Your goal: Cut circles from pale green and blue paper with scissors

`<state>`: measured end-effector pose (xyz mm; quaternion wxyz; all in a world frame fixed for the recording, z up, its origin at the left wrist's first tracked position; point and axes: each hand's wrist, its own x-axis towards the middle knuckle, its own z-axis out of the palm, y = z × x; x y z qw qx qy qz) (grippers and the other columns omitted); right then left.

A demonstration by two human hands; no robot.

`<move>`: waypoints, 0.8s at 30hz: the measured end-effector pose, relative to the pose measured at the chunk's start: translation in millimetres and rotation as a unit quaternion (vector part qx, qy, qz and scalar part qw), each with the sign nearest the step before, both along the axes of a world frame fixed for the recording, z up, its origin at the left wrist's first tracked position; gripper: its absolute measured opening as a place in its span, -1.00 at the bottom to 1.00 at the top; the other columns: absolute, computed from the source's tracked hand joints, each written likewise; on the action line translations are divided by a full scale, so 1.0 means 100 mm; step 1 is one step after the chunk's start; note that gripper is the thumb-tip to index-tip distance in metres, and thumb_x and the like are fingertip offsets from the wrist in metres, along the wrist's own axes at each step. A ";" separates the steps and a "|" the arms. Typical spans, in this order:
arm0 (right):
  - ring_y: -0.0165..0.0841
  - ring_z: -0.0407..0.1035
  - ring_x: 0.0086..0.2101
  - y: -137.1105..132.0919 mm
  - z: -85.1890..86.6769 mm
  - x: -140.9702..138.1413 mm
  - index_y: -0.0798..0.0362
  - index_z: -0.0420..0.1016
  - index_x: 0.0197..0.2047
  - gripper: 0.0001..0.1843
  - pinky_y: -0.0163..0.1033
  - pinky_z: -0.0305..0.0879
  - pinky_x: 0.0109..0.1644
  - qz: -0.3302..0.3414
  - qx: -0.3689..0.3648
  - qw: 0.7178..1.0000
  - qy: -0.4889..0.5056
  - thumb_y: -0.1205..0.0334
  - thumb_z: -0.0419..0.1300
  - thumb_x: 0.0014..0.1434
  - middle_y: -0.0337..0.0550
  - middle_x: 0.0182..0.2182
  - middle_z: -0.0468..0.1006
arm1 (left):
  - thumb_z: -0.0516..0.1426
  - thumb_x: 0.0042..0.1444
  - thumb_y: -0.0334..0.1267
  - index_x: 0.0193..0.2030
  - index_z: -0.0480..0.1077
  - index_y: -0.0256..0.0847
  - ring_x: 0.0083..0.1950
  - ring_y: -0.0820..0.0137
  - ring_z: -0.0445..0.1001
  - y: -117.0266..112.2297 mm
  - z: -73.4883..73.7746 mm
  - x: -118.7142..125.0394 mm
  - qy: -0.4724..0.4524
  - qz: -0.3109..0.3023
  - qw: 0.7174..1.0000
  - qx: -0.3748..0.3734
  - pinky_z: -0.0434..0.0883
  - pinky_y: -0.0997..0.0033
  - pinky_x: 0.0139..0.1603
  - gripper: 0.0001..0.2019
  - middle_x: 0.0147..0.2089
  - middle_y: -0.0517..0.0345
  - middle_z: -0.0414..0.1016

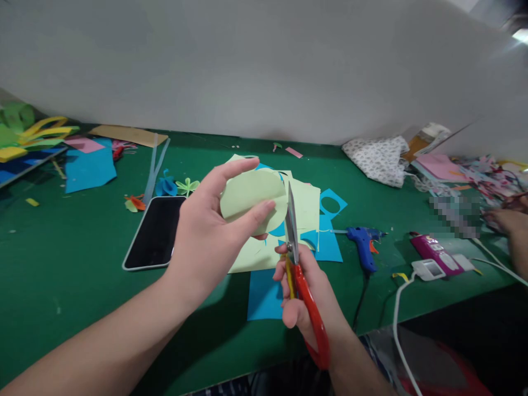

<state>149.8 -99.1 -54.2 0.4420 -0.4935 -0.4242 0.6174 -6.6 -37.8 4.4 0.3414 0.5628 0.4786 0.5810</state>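
Note:
My left hand (223,212) pinches a pale green paper circle (251,193) between thumb and fingers, held up above the table. A crease runs across the circle. My right hand (303,283) is closed around the handles of red-handled scissors (307,300). Their blades point up and away, right at the circle's right edge; whether they touch the paper I cannot tell. Beneath both hands lie pale green paper sheets (303,206) and a blue paper sheet (264,297), partly hidden by the hands.
A phone (154,234) lies left of my hands, near small paper flowers (167,184). To the right are a blue glue gun (363,245), a purple pack (437,254) with white cables, and another person's hand (509,223). Colored paper (91,168) lies at the far left.

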 end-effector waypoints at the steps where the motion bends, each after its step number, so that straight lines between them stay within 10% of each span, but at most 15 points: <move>1: -0.56 0.07 -0.54 0.00 0.00 0.00 -0.19 0.43 -0.04 0.00 -0.39 0.14 -0.53 0.000 0.004 1.000 -0.003 -0.41 0.41 -0.62 -0.32 -0.34 0.37 | 0.34 0.00 -0.23 0.08 0.47 0.06 -0.17 0.26 0.61 0.00 0.00 0.00 0.002 0.000 1.000 -0.002 0.64 0.49 -0.57 -0.54 0.14 0.15 0.48; 24: -0.51 0.10 -0.51 -0.02 0.02 0.00 -0.14 0.40 -0.05 -0.05 -0.37 0.16 -0.51 0.006 -0.017 1.000 0.006 -0.37 0.45 -0.54 -0.33 -0.37 0.32 | 0.33 0.01 -0.26 0.08 0.46 -0.02 -0.37 0.42 0.59 0.01 -0.03 0.00 0.028 0.001 0.999 0.031 0.61 0.48 -0.58 -0.56 -0.03 0.14 0.53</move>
